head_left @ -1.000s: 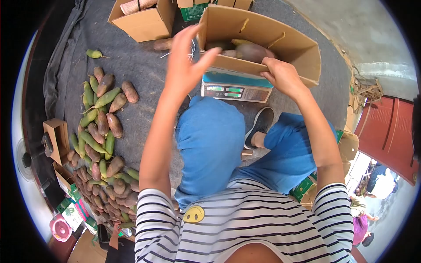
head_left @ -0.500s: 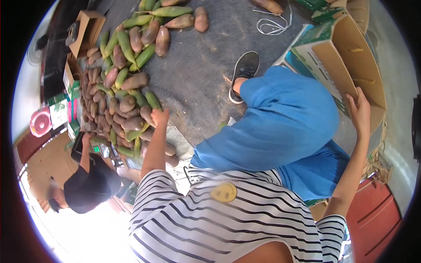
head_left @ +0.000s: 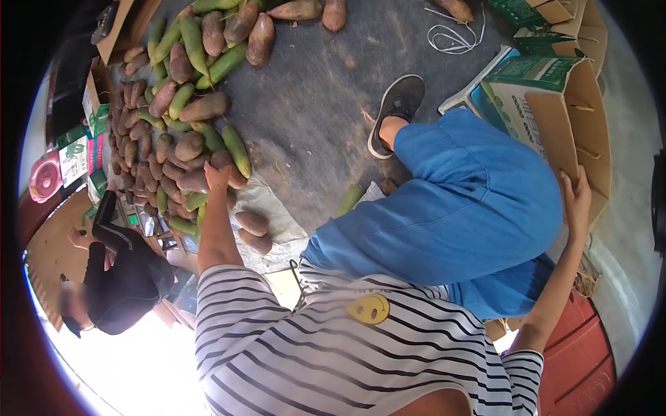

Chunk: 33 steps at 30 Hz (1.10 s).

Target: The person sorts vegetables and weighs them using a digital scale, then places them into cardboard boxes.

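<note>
The person's left hand (head_left: 216, 177) reached into the heap at the left side of the dark floor cloth (head_left: 312, 111), fingers bent against a brown-skinned vegetable (head_left: 222, 160) at the heap's edge; whether they had closed round it could not be told. A long green cucumber (head_left: 236, 151) lay just beside, among more brown vegetables and green cucumbers. Below the hand, a pale sheet (head_left: 281, 211) stuck out from under the heap, with a brown pair (head_left: 254, 232) lying on it.

At the opposite side, the right hand (head_left: 576, 197) pinched the rim of an open cardboard box (head_left: 551, 132), thumb on one face of the wall and fingers on the other. The green-printed box stood on a blue-topped scale (head_left: 454, 104), two yellowish cord loops (head_left: 588, 151) showing on its inner wall. Near the cloth's top edge lay a loose white cord (head_left: 451, 45). Between box and heap stood a dark shoe (head_left: 404, 97). Beyond the heap, a co-worker in a black top (head_left: 132, 277) bent over.
</note>
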Motion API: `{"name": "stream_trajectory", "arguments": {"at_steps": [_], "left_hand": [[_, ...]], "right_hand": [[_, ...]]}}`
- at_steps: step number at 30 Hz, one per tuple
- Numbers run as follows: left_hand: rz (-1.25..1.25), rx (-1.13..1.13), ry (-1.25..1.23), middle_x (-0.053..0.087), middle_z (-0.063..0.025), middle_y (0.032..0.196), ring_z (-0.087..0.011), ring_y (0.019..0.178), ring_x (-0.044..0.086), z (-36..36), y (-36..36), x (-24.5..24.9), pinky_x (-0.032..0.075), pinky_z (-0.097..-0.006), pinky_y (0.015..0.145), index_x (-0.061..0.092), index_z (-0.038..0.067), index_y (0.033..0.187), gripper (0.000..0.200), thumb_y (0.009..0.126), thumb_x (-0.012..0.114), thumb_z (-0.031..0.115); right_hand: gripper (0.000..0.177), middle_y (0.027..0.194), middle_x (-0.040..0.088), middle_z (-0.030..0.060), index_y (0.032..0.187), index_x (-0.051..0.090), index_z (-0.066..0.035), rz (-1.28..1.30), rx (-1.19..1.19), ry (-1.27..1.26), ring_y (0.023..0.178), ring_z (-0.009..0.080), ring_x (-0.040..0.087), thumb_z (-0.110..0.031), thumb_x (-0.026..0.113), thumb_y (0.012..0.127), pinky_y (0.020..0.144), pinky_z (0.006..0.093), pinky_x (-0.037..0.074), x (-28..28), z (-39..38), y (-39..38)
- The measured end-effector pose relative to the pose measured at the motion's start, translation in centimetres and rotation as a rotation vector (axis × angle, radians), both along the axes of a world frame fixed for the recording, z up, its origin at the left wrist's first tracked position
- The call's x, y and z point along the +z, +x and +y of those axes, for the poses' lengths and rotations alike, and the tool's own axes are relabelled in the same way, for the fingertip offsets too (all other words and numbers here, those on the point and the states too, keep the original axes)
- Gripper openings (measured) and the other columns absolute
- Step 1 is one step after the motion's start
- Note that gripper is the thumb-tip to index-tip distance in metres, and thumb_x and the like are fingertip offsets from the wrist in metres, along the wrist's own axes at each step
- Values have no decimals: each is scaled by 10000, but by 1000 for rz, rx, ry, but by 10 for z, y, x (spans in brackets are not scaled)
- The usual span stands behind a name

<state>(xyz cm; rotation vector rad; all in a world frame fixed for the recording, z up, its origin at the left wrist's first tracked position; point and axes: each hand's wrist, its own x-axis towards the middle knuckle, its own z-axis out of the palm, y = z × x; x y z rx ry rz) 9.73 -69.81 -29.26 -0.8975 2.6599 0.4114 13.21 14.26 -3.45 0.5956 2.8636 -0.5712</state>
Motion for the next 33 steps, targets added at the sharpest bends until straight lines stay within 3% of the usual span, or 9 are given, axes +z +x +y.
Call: {"name": "stream_trajectory", "arguments": {"at_steps": [5, 8, 13, 17, 20, 25, 28, 31, 33], "left_hand": [[-354, 127, -190, 418, -270, 1311, -383, 1201, 474, 59, -33, 51, 424, -447, 987, 247, 11, 1401, 1030, 620, 822, 355], [-200, 3, -151, 419, -254, 1311, -377, 1189, 487, 20, -19, 5, 441, -449, 969, 298, 65, 1362, 953, 626, 817, 375], [-376, 25, -240, 438, -237, 1286, -375, 1145, 521, 67, -35, 45, 472, -434, 931, 348, 61, 1261, 866, 605, 830, 356], [-391, 73, -259, 477, -218, 1250, -363, 1122, 543, 63, -33, 21, 480, -432, 920, 357, 65, 1266, 864, 592, 830, 327], [-326, -44, -198, 503, -216, 1218, -367, 1104, 549, 72, -31, 30, 481, -423, 914, 387, 66, 1271, 833, 585, 812, 272], [-88, -493, 25, 531, -216, 1177, -375, 1075, 548, 103, -26, 48, 473, -410, 911, 440, 49, 1252, 794, 552, 787, 192], [-65, -737, 221, 515, -180, 1223, -358, 1125, 517, 191, -39, 80, 451, -407, 942, 428, 54, 1271, 767, 583, 755, 140], [88, -941, 329, 482, -158, 1278, -359, 1163, 486, 278, -46, 74, 444, -405, 947, 424, 52, 1268, 731, 612, 743, 101], [54, -906, 465, 464, -180, 1296, -369, 1177, 473, 329, -64, 97, 442, -409, 946, 416, 61, 1287, 742, 637, 767, 131]], "right_hand": [[264, 914, 653, 145, 1086, 553, 1, -16, -18, -81, 845, 172, 597, -200, 596, 920, 769, 291, 462, -3, 10, -2], [255, 911, 650, 140, 1094, 557, -2, -28, -30, -22, 851, 165, 600, -184, 595, 920, 771, 289, 464, 0, 5, -3], [283, 923, 651, 140, 1116, 555, -2, -27, -21, -56, 853, 169, 601, -193, 606, 914, 771, 295, 466, -3, 9, -1], [282, 933, 649, 138, 1106, 554, 7, -34, -38, -61, 862, 162, 593, -191, 608, 913, 775, 293, 464, -4, 11, 0], [265, 926, 643, 127, 1098, 553, 9, -40, -62, -43, 863, 148, 580, -178, 602, 916, 774, 281, 459, -3, 8, -1], [241, 904, 632, 107, 1092, 552, 4, -2, -52, -114, 849, 132, 561, -164, 588, 923, 766, 268, 451, -4, 4, -2], [230, 900, 629, 105, 1084, 553, 3, 9, -65, -128, 840, 131, 557, -161, 583, 925, 764, 267, 448, -4, 2, -2], [229, 903, 628, 116, 1083, 555, 0, 7, -31, -77, 837, 144, 563, -164, 583, 924, 767, 272, 449, -1, 2, -2], [231, 903, 627, 127, 1082, 555, -4, 8, -11, -41, 833, 158, 568, -167, 586, 921, 767, 277, 450, 0, 1, -2]]}}
